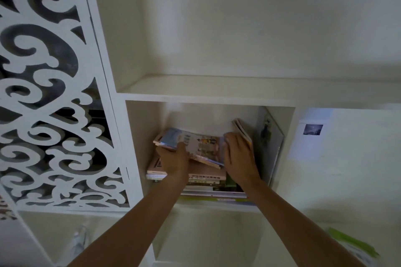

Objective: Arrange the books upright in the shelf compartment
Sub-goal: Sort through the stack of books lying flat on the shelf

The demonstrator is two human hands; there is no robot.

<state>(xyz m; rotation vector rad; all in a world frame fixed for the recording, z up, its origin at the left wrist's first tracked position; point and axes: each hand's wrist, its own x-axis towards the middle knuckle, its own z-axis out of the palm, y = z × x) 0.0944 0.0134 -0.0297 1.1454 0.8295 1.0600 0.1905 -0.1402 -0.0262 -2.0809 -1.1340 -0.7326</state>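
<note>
A white shelf compartment (138, 136) holds a flat stack of books (208, 178). On top of the stack a book with a blue and illustrated cover (195, 145) is tilted, raised at its left end. My left hand (173, 156) grips that book at its near left edge. My right hand (238, 154) holds its right end and touches a thin book (240, 130) that leans toward the right. A tall white book (269, 136) stands upright against the compartment's right wall.
A white carved lattice panel (54, 93) fills the left. An open shelf (217, 84) lies above the compartment and another compartment (206, 234) below. A small photo (312, 129) is stuck on the white wall at right. A green and white object (351, 245) sits at lower right.
</note>
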